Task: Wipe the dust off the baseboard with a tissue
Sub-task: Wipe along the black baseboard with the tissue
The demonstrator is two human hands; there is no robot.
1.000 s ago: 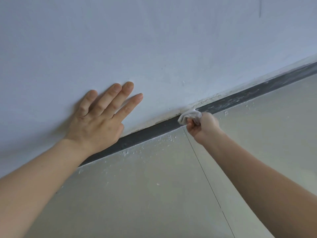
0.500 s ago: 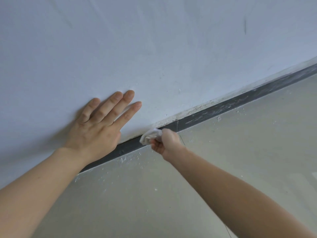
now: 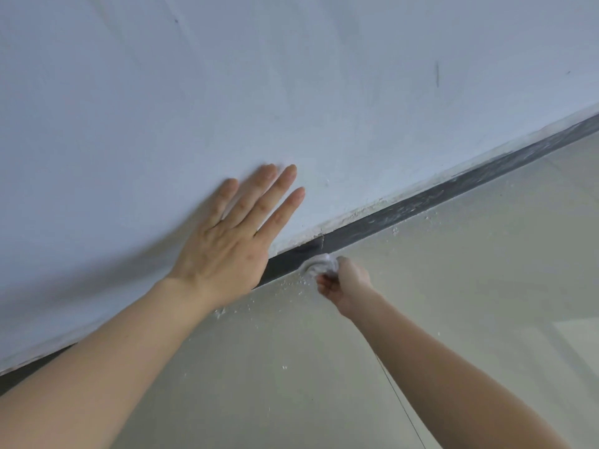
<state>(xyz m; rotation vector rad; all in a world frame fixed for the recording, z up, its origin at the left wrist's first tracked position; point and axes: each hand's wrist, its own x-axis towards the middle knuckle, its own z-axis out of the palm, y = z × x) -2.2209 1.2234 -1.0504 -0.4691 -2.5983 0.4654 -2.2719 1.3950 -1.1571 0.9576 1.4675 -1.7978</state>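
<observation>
Right hand [image 3: 343,281] has its fingers curled round a wadded tissue [image 3: 319,265], blurred. The wad is pressed on the dark baseboard [image 3: 421,205] low down, by the floor [image 3: 453,319]. The baseboard's long axis runs lower-left to upper-right. Pale dust streaks lie up-right of the tissue, and the short stretch toward the left hand [image 3: 227,244] looks darker, likely cleaner. Left hand is flat, fingers straight, palm on the wall [image 3: 291,92] just above the strip, holding nothing. Next stroke probably goes along the strip, up-right. White crumbs on floor below.
</observation>
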